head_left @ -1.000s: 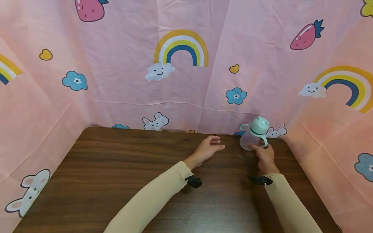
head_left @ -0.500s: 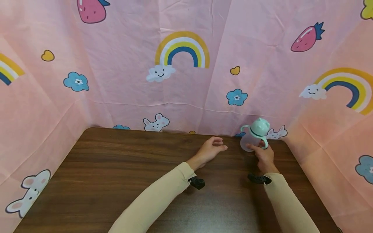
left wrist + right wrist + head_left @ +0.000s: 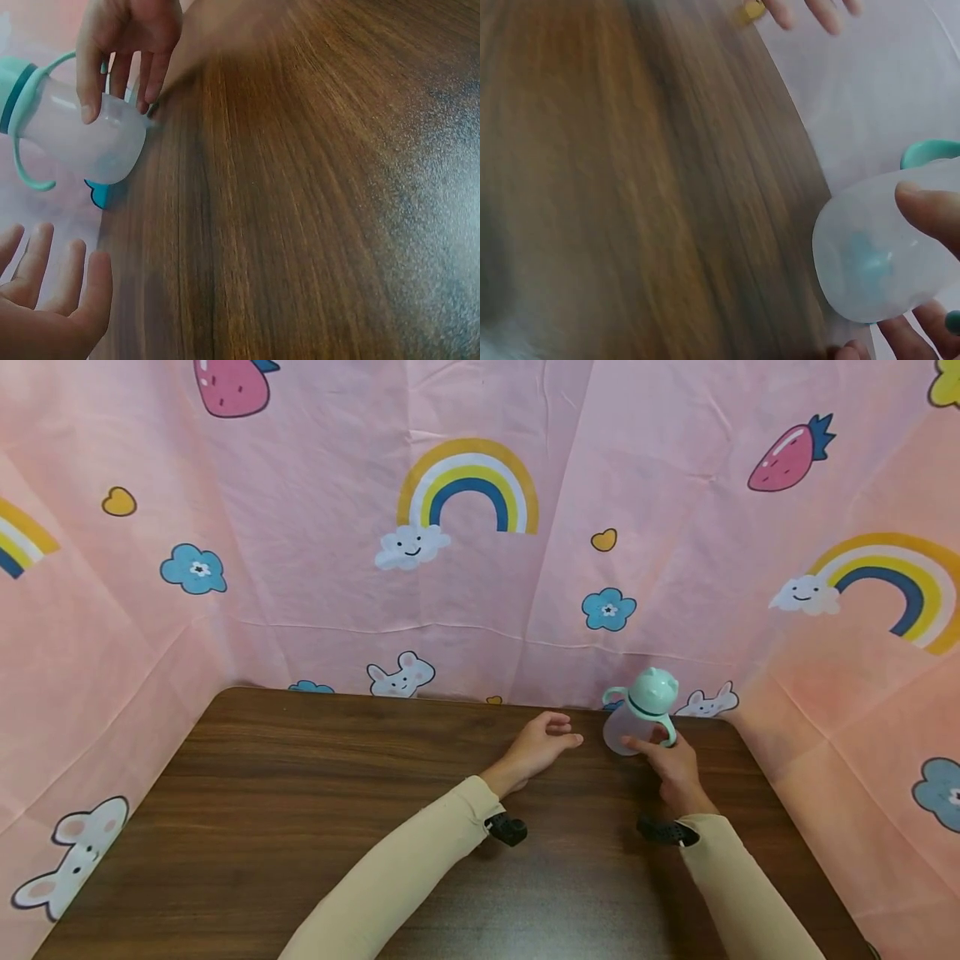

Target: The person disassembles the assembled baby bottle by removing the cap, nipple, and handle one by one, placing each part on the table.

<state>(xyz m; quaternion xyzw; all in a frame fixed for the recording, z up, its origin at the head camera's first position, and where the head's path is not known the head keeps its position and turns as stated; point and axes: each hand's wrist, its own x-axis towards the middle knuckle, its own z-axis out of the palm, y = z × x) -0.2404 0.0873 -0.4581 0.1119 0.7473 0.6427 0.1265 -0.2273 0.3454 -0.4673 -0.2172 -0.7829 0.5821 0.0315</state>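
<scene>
A baby bottle with a translucent body, a mint-green lid with small ears and two mint handles is near the back right of the table. My right hand grips its lower body, thumb in front and fingers behind. In the right wrist view the thumb lies along the bottle's side, and something mint shows through its base. To the left, my left hand hovers with loosely bent fingers and holds nothing. The left wrist view shows its spread fingers apart from the bottle.
The dark wood-grain table fills the space under both arms. A pink printed curtain stands along the table's back edge and both sides, close behind the bottle. Each wrist wears a black strap.
My right hand has carried the baby bottle a little to the left, toward my left hand. The left hand moved slightly right at first, then stayed about where it is.
</scene>
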